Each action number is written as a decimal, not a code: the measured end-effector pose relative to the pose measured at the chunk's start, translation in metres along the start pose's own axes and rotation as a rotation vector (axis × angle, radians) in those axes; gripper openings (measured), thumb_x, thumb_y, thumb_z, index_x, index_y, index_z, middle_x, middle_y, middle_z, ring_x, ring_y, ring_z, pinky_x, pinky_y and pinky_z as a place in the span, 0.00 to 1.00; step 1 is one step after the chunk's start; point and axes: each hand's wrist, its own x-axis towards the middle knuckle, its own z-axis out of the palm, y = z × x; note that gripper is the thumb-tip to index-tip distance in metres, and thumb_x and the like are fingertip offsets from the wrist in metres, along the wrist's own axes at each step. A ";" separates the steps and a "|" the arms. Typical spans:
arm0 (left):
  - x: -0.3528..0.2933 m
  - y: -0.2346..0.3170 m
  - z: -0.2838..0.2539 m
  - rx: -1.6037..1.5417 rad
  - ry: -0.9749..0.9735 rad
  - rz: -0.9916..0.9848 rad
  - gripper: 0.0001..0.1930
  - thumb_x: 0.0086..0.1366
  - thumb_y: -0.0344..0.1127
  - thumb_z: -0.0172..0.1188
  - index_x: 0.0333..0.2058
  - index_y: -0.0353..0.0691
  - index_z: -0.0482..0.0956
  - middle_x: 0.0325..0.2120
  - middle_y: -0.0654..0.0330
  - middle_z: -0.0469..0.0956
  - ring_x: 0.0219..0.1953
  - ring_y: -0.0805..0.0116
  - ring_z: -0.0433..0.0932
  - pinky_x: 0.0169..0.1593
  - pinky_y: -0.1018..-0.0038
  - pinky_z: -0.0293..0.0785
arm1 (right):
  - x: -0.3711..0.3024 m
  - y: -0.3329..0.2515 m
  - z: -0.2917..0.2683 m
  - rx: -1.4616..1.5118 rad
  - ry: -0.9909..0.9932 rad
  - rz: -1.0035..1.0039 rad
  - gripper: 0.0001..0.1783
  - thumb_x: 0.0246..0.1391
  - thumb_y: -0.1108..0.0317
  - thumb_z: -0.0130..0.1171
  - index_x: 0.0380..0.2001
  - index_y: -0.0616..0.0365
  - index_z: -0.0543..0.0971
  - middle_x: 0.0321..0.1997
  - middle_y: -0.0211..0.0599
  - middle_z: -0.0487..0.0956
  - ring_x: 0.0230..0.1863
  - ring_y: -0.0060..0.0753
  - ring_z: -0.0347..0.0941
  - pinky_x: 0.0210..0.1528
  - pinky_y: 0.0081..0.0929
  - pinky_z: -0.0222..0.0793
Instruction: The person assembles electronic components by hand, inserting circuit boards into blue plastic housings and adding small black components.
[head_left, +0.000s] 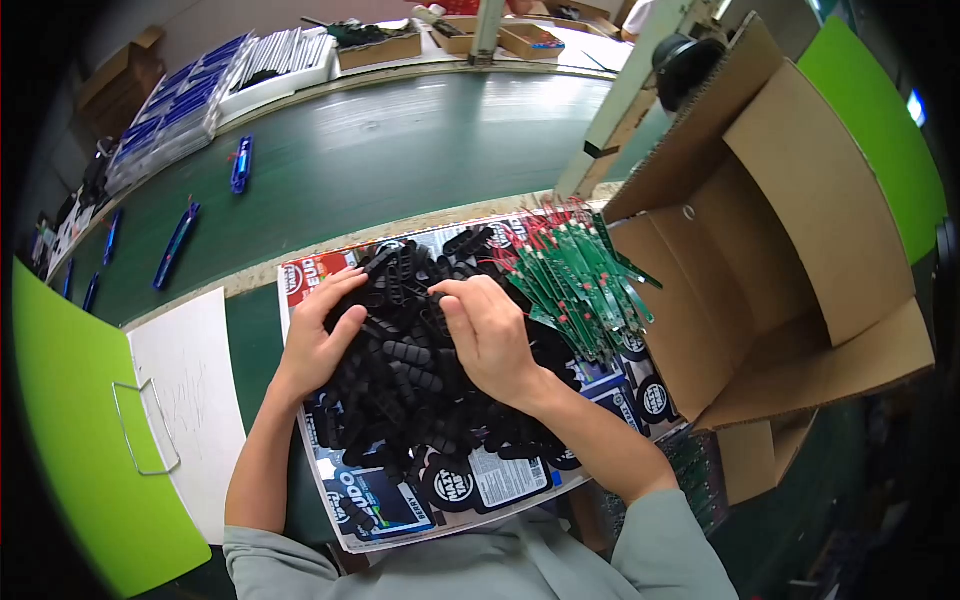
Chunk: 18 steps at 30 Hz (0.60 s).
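A heap of small black ribbed plastic pieces [405,375] covers much of a printed sheet [335,530] in front of me. At the heap's upper left edge, my left hand [325,330] rests with fingers stretched and thumb apart, touching the pieces. My right hand [490,335] is over the heap's upper middle, its fingers curled and the thumb near the index finger. Whatever lies within those curled fingers is hidden. Just right of that hand lies a pile of narrow green circuit boards [580,285] with red wires.
An open cardboard box [700,270] stands at the right. Beyond runs a green conveyor belt [400,130] carrying several blue parts [177,245]. At left lies a green clipboard [80,420] beside white paper [190,390]. A metal post [625,110] rises behind the circuit boards.
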 end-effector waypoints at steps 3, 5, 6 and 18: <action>0.005 0.002 0.004 -0.001 -0.022 0.002 0.22 0.70 0.38 0.61 0.57 0.31 0.78 0.59 0.45 0.78 0.67 0.50 0.71 0.71 0.61 0.61 | -0.001 0.006 -0.001 0.001 0.086 -0.059 0.10 0.71 0.69 0.54 0.40 0.65 0.80 0.32 0.46 0.78 0.33 0.49 0.76 0.37 0.40 0.72; 0.008 0.001 0.007 0.013 -0.034 0.003 0.21 0.70 0.37 0.60 0.58 0.31 0.78 0.59 0.47 0.78 0.67 0.52 0.71 0.72 0.62 0.60 | -0.004 0.009 0.000 0.027 0.123 -0.043 0.10 0.70 0.69 0.55 0.40 0.65 0.80 0.32 0.47 0.80 0.34 0.51 0.78 0.38 0.41 0.73; 0.007 -0.001 0.006 0.006 -0.034 -0.012 0.21 0.71 0.37 0.59 0.58 0.31 0.78 0.60 0.47 0.77 0.67 0.53 0.71 0.72 0.62 0.59 | -0.003 0.011 0.002 0.057 0.132 -0.073 0.09 0.68 0.69 0.57 0.39 0.65 0.81 0.34 0.48 0.81 0.36 0.52 0.79 0.39 0.42 0.75; 0.000 -0.030 0.001 -0.019 -0.056 -0.052 0.24 0.79 0.41 0.49 0.64 0.30 0.73 0.63 0.52 0.75 0.67 0.61 0.70 0.73 0.65 0.57 | -0.006 0.009 0.016 0.077 0.249 -0.129 0.09 0.59 0.68 0.64 0.31 0.62 0.78 0.27 0.43 0.78 0.33 0.48 0.78 0.41 0.44 0.74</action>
